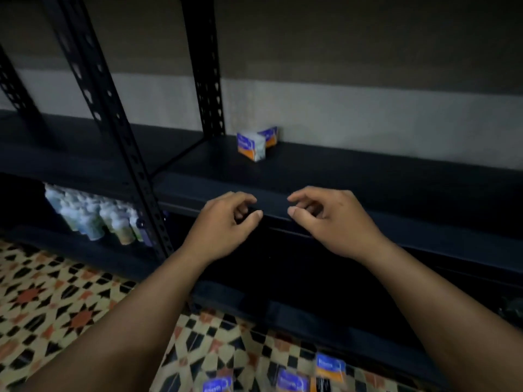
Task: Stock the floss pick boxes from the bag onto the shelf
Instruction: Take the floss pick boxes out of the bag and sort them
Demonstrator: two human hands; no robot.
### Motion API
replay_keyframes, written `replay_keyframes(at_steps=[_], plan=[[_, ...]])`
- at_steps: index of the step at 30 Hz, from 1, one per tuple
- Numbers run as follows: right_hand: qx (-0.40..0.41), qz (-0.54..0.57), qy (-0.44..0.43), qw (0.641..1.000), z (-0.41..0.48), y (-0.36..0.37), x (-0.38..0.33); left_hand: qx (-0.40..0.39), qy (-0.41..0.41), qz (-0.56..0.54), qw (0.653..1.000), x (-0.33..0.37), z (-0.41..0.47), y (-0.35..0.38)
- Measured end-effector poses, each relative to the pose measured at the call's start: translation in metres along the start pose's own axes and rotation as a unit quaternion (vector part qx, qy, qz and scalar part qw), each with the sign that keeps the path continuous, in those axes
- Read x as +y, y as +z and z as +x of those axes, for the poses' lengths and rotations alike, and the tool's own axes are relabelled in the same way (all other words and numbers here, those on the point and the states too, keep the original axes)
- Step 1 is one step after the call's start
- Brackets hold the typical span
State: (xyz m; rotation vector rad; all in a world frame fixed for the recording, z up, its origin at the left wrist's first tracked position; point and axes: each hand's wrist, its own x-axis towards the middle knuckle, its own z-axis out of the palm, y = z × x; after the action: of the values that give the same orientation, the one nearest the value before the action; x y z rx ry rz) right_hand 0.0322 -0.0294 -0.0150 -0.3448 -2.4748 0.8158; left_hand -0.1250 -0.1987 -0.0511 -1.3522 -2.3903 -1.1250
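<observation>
my left hand (226, 219) and right hand (325, 219) hover empty, fingers loosely curled, at the shelf (368, 176) edge. two floss pick boxes (254, 144) stand upper centre, far back, perhaps to leave room in front; spare boxes (329, 366) lie bottom right.

Left hand (226, 222) and right hand (331, 219), loosely curled, empty, before a shelf (368, 176) with two floss pick boxes (256, 144)

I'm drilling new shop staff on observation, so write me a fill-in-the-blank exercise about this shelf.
On the shelf stand ____ floss pick boxes.
The left hand and the right hand both hold ____.
The bottles stand on a level ____ the boxes, further left.
Missing words: two; nothing; below.
</observation>
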Motion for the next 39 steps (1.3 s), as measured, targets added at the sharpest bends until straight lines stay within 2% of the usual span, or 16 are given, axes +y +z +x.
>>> replay_keyframes(at_steps=[2, 6, 8, 12, 15, 19, 24, 29, 34, 39], plan=[[0.000, -0.026, 0.013, 1.000, 0.021, 0.003, 0.010, 0.003, -0.016, 0.066, 0.998, -0.012, 0.020, -0.002], [-0.068, -0.096, 0.037, 0.992, 0.062, 0.026, 0.040, -0.025, -0.076, 0.225, 0.971, -0.029, 0.058, -0.005], [-0.082, -0.116, 0.034, 0.989, 0.083, 0.037, 0.048, -0.051, -0.071, 0.245, 0.966, -0.039, 0.078, -0.002], [-0.099, -0.157, 0.059, 0.981, 0.127, 0.050, 0.058, -0.083, -0.097, 0.211, 0.969, -0.060, 0.117, 0.009], [-0.064, -0.153, 0.058, 0.985, 0.158, 0.058, 0.075, -0.104, -0.103, 0.183, 0.972, -0.072, 0.144, 0.020], [-0.012, -0.144, 0.059, 0.988, 0.203, 0.066, 0.097, -0.083, -0.052, 0.149, 0.984, -0.091, 0.174, 0.033], [-0.007, -0.133, 0.043, 0.990, 0.253, 0.076, 0.112, -0.068, 0.016, 0.139, 0.988, -0.111, 0.198, 0.041], [-0.022, -0.189, 0.009, 0.982, 0.286, 0.087, 0.123, -0.018, 0.070, 0.127, 0.989, -0.115, 0.204, 0.045], [0.023, -0.125, -0.059, 0.990, 0.286, 0.088, 0.126, 0.035, 0.108, 0.120, 0.986, -0.112, 0.203, 0.041], [0.034, -0.074, -0.038, 0.996, 0.265, 0.083, 0.116, -0.003, 0.070, 0.067, 0.995, -0.108, 0.194, 0.039]])
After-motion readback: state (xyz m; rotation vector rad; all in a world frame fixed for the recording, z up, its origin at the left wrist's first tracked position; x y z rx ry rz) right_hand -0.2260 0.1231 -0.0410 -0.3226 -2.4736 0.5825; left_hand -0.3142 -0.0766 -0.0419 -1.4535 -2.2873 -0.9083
